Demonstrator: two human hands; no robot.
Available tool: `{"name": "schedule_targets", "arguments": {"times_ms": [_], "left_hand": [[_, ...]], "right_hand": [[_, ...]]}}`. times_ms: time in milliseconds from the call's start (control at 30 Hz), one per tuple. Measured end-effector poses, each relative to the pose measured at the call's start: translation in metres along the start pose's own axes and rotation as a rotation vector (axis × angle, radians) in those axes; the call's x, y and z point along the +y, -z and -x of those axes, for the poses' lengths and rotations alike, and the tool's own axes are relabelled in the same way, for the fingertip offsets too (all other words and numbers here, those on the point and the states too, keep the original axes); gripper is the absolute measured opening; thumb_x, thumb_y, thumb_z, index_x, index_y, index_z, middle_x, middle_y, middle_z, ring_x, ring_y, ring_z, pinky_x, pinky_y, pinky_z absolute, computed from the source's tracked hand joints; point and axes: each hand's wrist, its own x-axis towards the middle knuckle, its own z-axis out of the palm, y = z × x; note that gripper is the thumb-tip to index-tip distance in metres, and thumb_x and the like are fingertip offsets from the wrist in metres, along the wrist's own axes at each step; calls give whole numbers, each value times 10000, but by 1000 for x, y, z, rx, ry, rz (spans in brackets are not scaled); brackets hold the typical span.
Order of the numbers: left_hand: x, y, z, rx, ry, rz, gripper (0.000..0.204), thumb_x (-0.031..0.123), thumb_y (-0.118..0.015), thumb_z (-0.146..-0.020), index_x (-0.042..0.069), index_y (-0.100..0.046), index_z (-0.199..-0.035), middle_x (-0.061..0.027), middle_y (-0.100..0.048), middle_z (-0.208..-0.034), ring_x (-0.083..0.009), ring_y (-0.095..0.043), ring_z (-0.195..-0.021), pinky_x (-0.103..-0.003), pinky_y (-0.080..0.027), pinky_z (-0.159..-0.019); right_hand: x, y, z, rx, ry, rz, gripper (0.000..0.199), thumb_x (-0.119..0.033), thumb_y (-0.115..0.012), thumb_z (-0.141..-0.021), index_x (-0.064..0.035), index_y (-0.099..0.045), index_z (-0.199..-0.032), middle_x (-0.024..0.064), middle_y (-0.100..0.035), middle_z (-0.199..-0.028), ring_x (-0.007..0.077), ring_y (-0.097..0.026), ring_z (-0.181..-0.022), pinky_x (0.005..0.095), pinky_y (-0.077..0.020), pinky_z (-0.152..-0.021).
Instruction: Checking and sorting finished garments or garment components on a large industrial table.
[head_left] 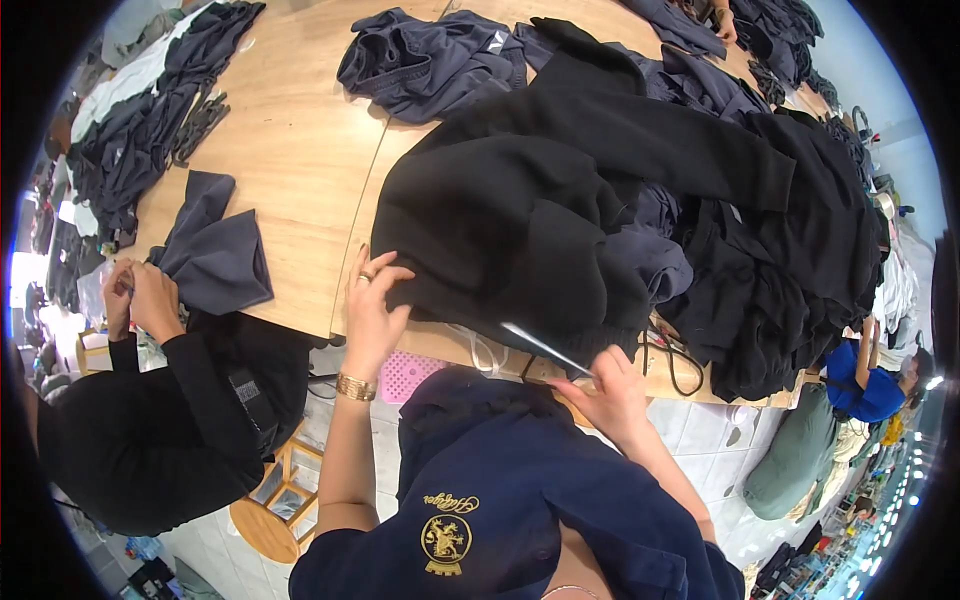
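Left hand point(372, 305) presses black garment point(520, 220); right hand point(610, 390) holds a thin tool point(545, 347).

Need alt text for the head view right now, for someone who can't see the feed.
The person's left hand presses flat on a black garment at the edge of a wooden table, while the right hand holds a thin metal tool against its hem. Dark clothes are heaped to the right; a co-worker in black sits at left.
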Motion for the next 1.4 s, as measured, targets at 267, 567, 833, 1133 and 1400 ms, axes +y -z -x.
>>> {"name": "schedule_targets", "arguments": {"times_ms": [267,567,833,1133,1400], "left_hand": [[20,37,-37,131,114,527,125,-28,-546,-836,-11,-560,-958,-78,-624,-860,-123,-594,-830,-247,-456,-729],[42,27,-74,267,84,629,81,57,-562,-885,1,-531,-935,-20,-571,-777,-69,-496,-712,-218,-416,-645],[28,41,-118,-88,125,543,118,71,-671,-762,-13,-596,-726,24,-572,-650,-24,-494,-628,-208,-416,-585],[13,-2,-163,-350,87,633,132,109,-677,-781,-20,-653,-765,22,-629,-709,-25,-524,-640,-201,-427,-586],[9,-32,-182,-392,103,650,169,156,-700,-786,9,-634,-736,53,-582,-669,-7,-471,-604,-186,-366,-536]], "right_hand": [[4,0,-63,-88,165,302,562,-394,-719,-761,-44,-504,-1145,75,-538,-669,228,-582,-497,317,-449,-433],[-22,-35,-69,0,194,53,689,-436,-745,-674,-11,-511,-1163,109,-571,-649,256,-596,-512,337,-470,-445],[62,47,-117,-243,-332,-644,112,-68,-584,-841,19,-630,-895,7,-649,-771,73,-606,-784,263,-481,-685],[124,42,-126,-16,-523,-981,163,-119,-648,-846,31,-668,-906,41,-673,-846,80,-603,-822,196,-452,-764],[148,28,-132,-105,-553,-1110,146,-108,-641,-848,24,-662,-908,35,-678,-847,74,-616,-787,192,-472,-726]]}}
